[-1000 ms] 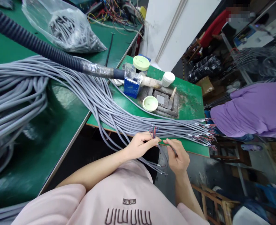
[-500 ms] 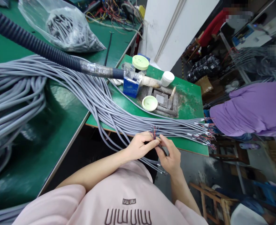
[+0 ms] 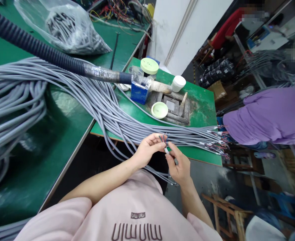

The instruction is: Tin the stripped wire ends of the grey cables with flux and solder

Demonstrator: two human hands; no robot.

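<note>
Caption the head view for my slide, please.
Left grip holding a cable end with colored wires, right grip at its white section, grey cables lying across a green table.

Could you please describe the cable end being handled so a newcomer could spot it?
Find the near edge of the small green table. There, the left hand and right hand meet at one cable end with coloured wires. Unlike the bunched ends at the table's right, it sits between fingers.
</note>
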